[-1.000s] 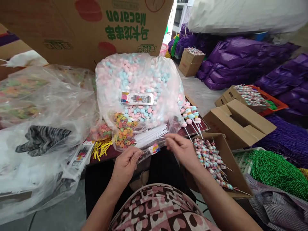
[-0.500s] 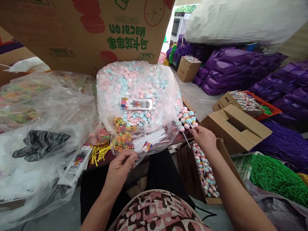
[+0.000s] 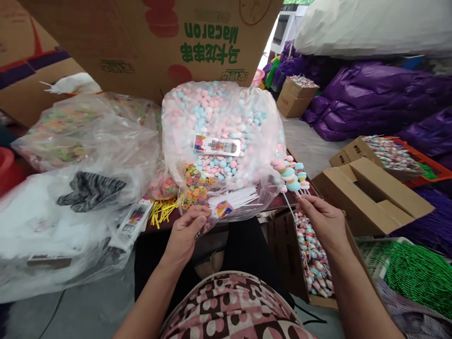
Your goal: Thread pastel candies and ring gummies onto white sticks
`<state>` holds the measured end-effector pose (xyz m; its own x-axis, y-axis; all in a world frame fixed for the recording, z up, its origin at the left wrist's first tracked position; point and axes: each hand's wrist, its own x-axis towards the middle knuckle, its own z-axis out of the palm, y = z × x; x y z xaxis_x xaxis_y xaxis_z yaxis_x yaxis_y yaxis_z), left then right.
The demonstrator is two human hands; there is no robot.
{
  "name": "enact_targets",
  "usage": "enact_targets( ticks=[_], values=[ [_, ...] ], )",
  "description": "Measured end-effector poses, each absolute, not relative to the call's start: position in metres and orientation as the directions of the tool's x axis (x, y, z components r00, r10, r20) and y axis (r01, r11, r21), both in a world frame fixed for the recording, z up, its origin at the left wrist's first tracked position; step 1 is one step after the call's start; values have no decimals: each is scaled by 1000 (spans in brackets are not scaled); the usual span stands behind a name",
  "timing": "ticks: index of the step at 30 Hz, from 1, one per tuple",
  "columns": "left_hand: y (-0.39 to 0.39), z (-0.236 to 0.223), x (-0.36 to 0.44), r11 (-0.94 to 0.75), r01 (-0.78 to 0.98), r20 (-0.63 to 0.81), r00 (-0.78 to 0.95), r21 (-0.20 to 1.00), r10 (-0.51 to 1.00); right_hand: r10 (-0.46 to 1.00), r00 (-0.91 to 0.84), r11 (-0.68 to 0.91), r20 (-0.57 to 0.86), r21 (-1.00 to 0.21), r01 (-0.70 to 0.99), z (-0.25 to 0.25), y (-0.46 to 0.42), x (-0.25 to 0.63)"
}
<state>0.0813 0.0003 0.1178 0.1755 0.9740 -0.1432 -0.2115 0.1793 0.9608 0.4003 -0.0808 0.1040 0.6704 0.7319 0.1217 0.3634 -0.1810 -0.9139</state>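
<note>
Between the thumb and fingers of my left hand [image 3: 189,230] is a small clear candy bag with a colourful printed end [image 3: 223,208]. My right hand [image 3: 325,217] pinches the white stick of a marshmallow skewer [image 3: 292,181], whose pink and blue pieces point up and away from me. More skewers [image 3: 302,175] lie beside and behind it at the table's right edge. In front of my hands are white sticks [image 3: 243,197] and orange, green and yellow ring candies [image 3: 195,190], at the mouth of a big clear bag of pink and blue marshmallows [image 3: 219,167].
Below my right hand stands a carton of wrapped skewers [image 3: 314,268]. An open cardboard box [image 3: 374,193] is to its right. Yellow twist ties [image 3: 162,212] and a stack of printed bags [image 3: 136,219] lie left. A large carton [image 3: 148,61] rises behind the marshmallows.
My right hand went from near the white sticks out to the skewers on the right and now grips one, lifted slightly. My left hand keeps the small bag. The view has shifted.
</note>
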Motion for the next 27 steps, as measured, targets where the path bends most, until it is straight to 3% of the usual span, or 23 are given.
enact_targets(
  ticks=[9, 15, 22, 27],
  values=[
    [-6, 119, 69, 147, -242, -84, 253, 959, 964, 902, 373, -1, 216, -864, 504, 126, -95, 378],
    [-7, 116, 58, 80, -178, -25, 291, 981, 956, 945, 160, 108, 284, -737, 667, 130, -90, 373],
    [-3, 118, 54, 48, -138, -7, 282, 989, 959, 926, 4, 250, 379, -619, 745, 139, -89, 371],
    [-2, 117, 53, -11, -91, 39, 307, 996, 951, 928, 8, 249, 373, -635, 732, 145, -94, 374]
  ],
)
